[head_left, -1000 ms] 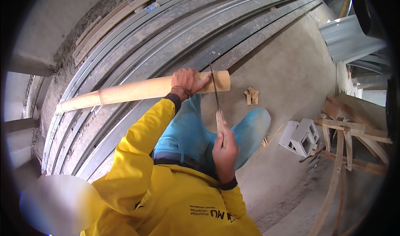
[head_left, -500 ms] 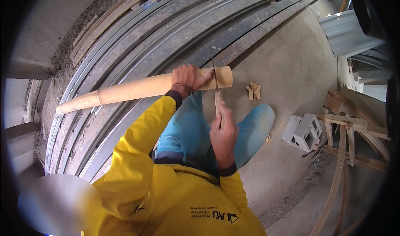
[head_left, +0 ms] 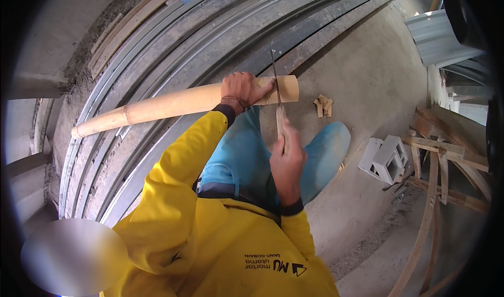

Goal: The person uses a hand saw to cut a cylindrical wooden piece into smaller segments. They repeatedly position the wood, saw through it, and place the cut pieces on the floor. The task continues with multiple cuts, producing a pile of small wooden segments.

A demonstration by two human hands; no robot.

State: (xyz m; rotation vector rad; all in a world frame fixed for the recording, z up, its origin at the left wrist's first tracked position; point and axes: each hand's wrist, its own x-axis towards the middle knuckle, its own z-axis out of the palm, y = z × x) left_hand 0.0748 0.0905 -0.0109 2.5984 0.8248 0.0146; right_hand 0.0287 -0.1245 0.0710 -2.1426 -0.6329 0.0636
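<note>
Sunlit concrete floor point(head_left: 367, 76), grey metal rails point(head_left: 173, 50), perhaps 2 white blocks point(head_left: 386, 158).

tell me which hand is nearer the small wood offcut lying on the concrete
Left. The left hand grips the bamboo pole just left of the wood offcut; the right hand, holding the saw, sits lower and farther away.

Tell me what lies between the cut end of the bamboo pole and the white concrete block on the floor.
In the head view, a small pile of wood offcuts lies on bare concrete floor between the bamboo pole and the white concrete block.

Left hand point(head_left: 242, 89) reaches forward, grip curled tight; right hand point(head_left: 287, 158) fisted nearer the body.
</note>
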